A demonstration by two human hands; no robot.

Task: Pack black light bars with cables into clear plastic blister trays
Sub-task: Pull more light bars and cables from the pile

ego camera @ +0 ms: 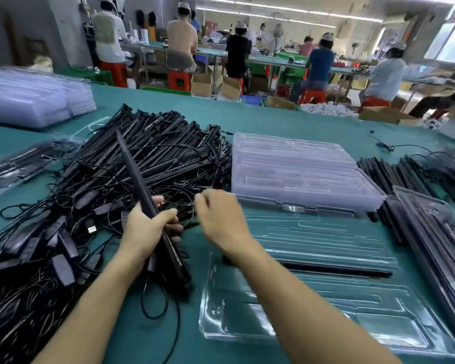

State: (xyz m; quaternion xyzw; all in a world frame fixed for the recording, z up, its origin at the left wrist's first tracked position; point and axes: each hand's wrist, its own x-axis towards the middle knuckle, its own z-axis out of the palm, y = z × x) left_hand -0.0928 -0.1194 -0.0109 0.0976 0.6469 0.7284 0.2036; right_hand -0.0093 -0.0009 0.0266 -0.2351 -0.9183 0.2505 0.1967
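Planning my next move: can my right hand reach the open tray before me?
Probably yes. The right hand hovers beside the open tray, nothing between them; the left hand grips the light bar.

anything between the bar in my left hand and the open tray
The right hand and its forearm lie between the light bar and the open tray, over its left edge. A second bar already lies in the tray.

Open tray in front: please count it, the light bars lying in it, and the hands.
Open tray: 1
Light bar in it: 1
Hands, left hand and right hand: 2
Total: 4
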